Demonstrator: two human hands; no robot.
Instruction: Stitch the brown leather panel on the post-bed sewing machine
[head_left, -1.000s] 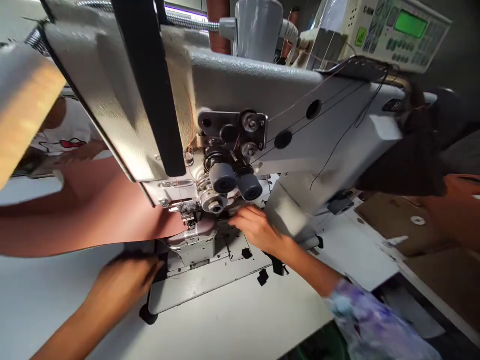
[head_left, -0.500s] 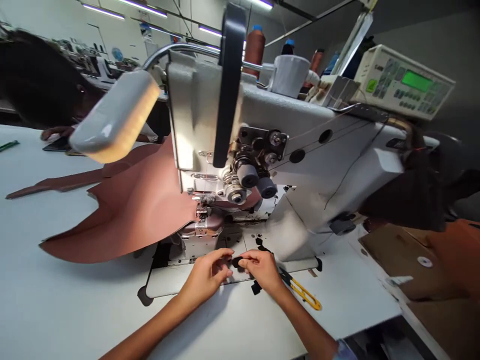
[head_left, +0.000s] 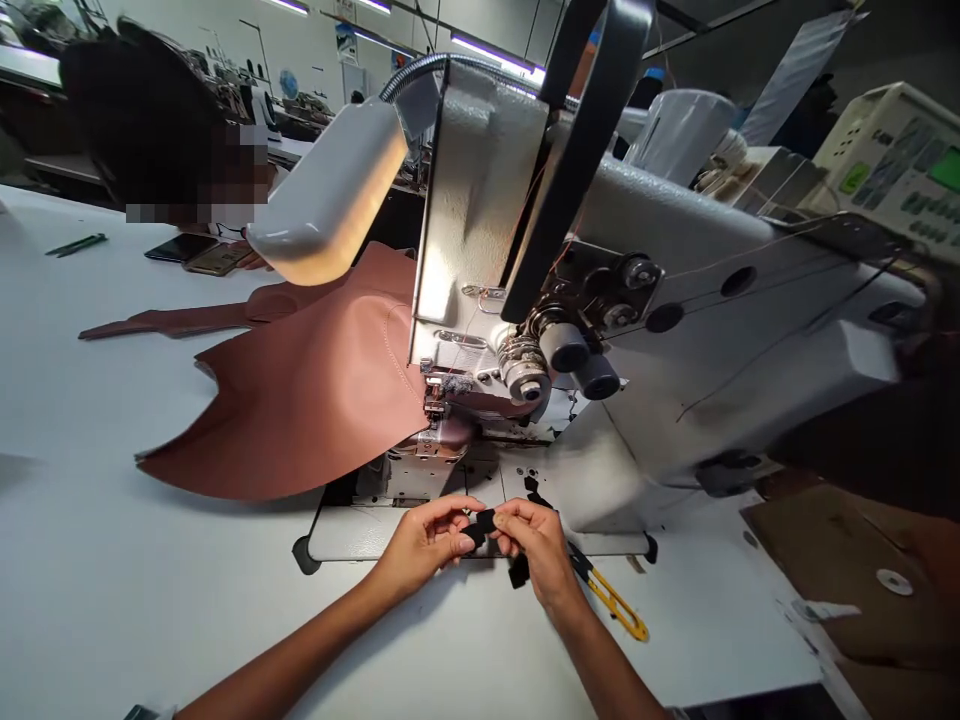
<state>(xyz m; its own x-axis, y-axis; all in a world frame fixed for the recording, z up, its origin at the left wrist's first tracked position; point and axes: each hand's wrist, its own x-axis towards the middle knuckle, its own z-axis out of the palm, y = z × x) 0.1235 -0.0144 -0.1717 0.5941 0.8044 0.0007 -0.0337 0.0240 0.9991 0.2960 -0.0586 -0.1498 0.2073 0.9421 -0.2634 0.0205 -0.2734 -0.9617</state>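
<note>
- Black, small and flat, the fabric piece [head_left: 484, 522] is pinched between both hands just in front of the sewing machine's bed plate [head_left: 352, 540]; its long axis runs roughly left to right.
- Left hand [head_left: 426, 545] grips its left end with thumb and fingertips; right hand [head_left: 536, 545] clamps the right end.
- Beyond the grip, brown leather [head_left: 307, 400] lies under the presser foot [head_left: 435, 420].
- Right of the grip, yellow-handled snips [head_left: 611, 600] lie on the white table [head_left: 112, 580].
- Control panel [head_left: 900, 170] lettering is unreadable.
</note>
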